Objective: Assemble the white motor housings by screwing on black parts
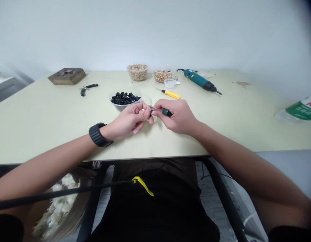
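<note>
My left hand (135,118), with a black watch (100,134) on its wrist, is closed in a pinch. Between its fingertips sits a small black piece (151,112), mostly covered by the fingers. My right hand (179,116) grips a small hand tool with a dark green handle (167,112) and a thin metal tip. That tip reaches the piece at the left fingertips; its exact shape is hard to make out. Just behind the left hand stands a clear bowl (115,106) of shiny black chunks (125,98).
Farther back on the table (57,134) are a wooden block (67,76), pliers (88,88), two tubs of pale pieces (137,72) and kernel-like bits (162,76), a yellow-handled tool (172,94) and a teal rotary tool (199,80). A bottle (300,109) lies at right.
</note>
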Action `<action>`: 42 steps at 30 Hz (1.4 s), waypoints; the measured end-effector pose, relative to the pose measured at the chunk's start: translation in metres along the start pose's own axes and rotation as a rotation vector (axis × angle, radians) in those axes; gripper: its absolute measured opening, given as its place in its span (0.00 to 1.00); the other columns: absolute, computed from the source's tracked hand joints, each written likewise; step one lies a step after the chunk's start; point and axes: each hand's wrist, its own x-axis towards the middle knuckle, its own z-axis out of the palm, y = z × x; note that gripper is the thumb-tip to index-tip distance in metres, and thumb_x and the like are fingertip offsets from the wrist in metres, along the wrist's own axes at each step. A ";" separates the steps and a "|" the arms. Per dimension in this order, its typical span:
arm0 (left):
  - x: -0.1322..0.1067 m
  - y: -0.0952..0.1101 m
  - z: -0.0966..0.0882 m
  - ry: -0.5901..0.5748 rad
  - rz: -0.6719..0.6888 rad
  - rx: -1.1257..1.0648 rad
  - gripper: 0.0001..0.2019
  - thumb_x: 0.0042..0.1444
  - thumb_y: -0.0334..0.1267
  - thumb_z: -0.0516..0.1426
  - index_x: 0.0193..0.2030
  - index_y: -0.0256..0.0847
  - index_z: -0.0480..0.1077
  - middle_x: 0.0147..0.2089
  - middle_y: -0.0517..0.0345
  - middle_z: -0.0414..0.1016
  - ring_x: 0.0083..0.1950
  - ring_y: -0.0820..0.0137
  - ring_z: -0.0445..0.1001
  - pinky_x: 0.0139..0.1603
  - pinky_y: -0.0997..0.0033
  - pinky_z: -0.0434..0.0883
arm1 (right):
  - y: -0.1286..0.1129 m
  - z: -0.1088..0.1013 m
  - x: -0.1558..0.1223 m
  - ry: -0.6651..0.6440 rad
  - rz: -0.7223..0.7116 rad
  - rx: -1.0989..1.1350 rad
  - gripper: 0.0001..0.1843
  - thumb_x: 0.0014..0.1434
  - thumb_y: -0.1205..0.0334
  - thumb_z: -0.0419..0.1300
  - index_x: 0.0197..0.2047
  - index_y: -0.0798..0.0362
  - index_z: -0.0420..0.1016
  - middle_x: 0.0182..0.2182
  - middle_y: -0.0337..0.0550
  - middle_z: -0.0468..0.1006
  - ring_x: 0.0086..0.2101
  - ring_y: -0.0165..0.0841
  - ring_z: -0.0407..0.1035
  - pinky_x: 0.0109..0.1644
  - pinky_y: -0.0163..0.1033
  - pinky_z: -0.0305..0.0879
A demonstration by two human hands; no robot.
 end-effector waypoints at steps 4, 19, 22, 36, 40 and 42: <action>-0.004 0.001 0.000 0.043 0.137 0.203 0.30 0.59 0.64 0.73 0.48 0.47 0.66 0.34 0.61 0.80 0.21 0.74 0.70 0.20 0.70 0.64 | 0.001 -0.008 0.005 -0.043 0.106 0.118 0.30 0.68 0.28 0.67 0.36 0.49 0.80 0.31 0.42 0.81 0.34 0.36 0.70 0.43 0.43 0.65; -0.004 -0.003 -0.005 0.173 0.405 0.555 0.22 0.70 0.59 0.66 0.37 0.42 0.73 0.24 0.62 0.71 0.23 0.74 0.67 0.25 0.72 0.64 | 0.009 0.001 0.003 -0.103 0.090 0.188 0.25 0.71 0.38 0.68 0.37 0.52 0.80 0.31 0.39 0.79 0.34 0.33 0.68 0.41 0.41 0.63; -0.004 0.000 0.000 0.089 0.162 0.245 0.26 0.66 0.63 0.68 0.33 0.42 0.71 0.21 0.63 0.69 0.19 0.73 0.68 0.19 0.72 0.63 | 0.007 0.000 0.001 -0.105 0.047 0.159 0.23 0.72 0.40 0.67 0.38 0.52 0.81 0.32 0.39 0.80 0.33 0.33 0.69 0.41 0.41 0.62; -0.008 -0.004 -0.002 0.038 0.250 0.367 0.28 0.72 0.70 0.57 0.43 0.43 0.70 0.22 0.64 0.70 0.18 0.73 0.66 0.18 0.72 0.61 | 0.003 -0.007 0.005 -0.042 0.067 0.282 0.27 0.69 0.35 0.71 0.37 0.52 0.80 0.32 0.40 0.79 0.34 0.33 0.69 0.44 0.42 0.65; -0.009 -0.007 -0.006 0.120 0.612 0.836 0.19 0.73 0.55 0.65 0.53 0.44 0.68 0.29 0.65 0.74 0.24 0.76 0.69 0.25 0.75 0.64 | 0.003 -0.009 0.004 -0.089 0.184 0.440 0.30 0.66 0.30 0.72 0.39 0.52 0.79 0.26 0.36 0.72 0.29 0.31 0.65 0.35 0.39 0.61; -0.008 -0.008 -0.008 0.206 0.754 1.017 0.13 0.75 0.48 0.63 0.55 0.44 0.69 0.34 0.63 0.78 0.27 0.75 0.72 0.28 0.75 0.65 | 0.003 -0.009 0.003 -0.142 0.264 0.539 0.31 0.64 0.30 0.73 0.40 0.51 0.78 0.23 0.32 0.68 0.24 0.28 0.60 0.29 0.38 0.57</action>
